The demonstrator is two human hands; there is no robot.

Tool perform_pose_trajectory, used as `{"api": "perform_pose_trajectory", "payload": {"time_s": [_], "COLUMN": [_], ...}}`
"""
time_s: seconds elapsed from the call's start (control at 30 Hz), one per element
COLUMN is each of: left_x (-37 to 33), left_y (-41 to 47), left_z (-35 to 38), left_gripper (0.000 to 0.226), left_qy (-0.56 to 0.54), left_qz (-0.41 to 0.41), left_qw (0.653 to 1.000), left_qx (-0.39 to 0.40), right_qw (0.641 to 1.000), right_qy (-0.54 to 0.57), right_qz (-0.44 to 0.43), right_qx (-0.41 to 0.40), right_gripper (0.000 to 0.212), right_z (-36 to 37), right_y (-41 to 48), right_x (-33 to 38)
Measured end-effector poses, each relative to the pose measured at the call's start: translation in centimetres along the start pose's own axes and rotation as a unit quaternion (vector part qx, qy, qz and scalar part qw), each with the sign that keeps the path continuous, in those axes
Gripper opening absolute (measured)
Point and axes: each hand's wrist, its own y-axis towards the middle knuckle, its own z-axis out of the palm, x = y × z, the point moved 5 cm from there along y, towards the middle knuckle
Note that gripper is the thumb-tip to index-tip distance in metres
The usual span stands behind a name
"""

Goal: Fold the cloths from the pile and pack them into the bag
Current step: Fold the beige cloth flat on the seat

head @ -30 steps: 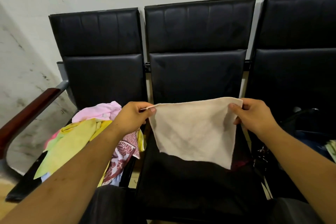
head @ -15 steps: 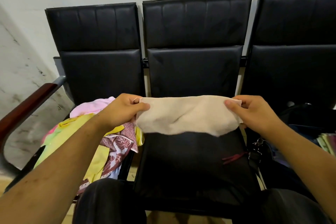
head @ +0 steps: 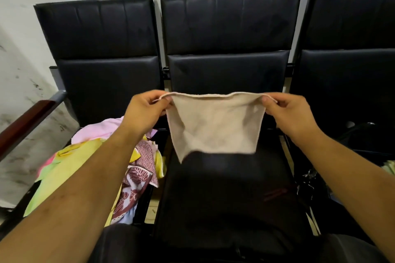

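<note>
Fold step in hand: beige cloth [head: 213, 126] is pinched at its top corners by left hand [head: 147, 109] and right hand [head: 286, 111] and hung above the middle seat [head: 224, 188]. Next, the corners probably need to be brought together with edges matched. Half a second ago it was flicked up into a band; now it hangs flat.

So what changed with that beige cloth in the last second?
The beige cloth swung up level, then dropped to hang again. The left hand and right hand kept their grip on its top corners; the coloured pile stayed put.
</note>
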Motion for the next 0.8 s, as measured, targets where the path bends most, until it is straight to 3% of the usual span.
{"api": "perform_pose_trajectory", "payload": {"time_s": [0.13, 0.3, 0.4, 0.53, 0.67, 0.8], "left_x": [-0.7, 4.2, 10.7, 18.4, 21.0, 20.7], "left_y": [-1.7, -7.1, -10.4, -15.3, -17.5, -16.7], "left_z": [-0.9, 0.2, 1.9, 4.5, 5.3, 5.0], "left_gripper": [0.015, 0.01, 0.009, 0.021, 0.027, 0.036], "left_qy": [0.039, 0.123, 0.212, 0.329, 0.341, 0.331], "left_qz": [0.028, -0.023, -0.065, -0.12, -0.151, -0.161], "left_qw": [0.999, 0.992, 0.965, 0.896, 0.87, 0.876], "left_qx": [-0.005, 0.03, 0.137, 0.273, 0.322, 0.312], "right_qw": [1.0, 0.995, 0.963, 0.898, 0.878, 0.875], "right_qy": [-0.011, -0.074, -0.204, -0.297, -0.318, -0.339], "right_qz": [-0.019, 0.055, 0.093, 0.127, 0.109, 0.118], "right_qx": [-0.007, 0.043, 0.151, 0.299, 0.342, 0.326], "right_gripper": [0.023, 0.022, 0.019, 0.032, 0.04, 0.039], "right_z": [-0.3, 0.9, 3.0, 5.6, 6.1, 5.4], "right_y": [-1.5, -6.6, -10.8, -15.9, -18.1, -17.3], "right_x": [1.1, -3.8, -8.4, -14.3, -16.8, -16.8]}}
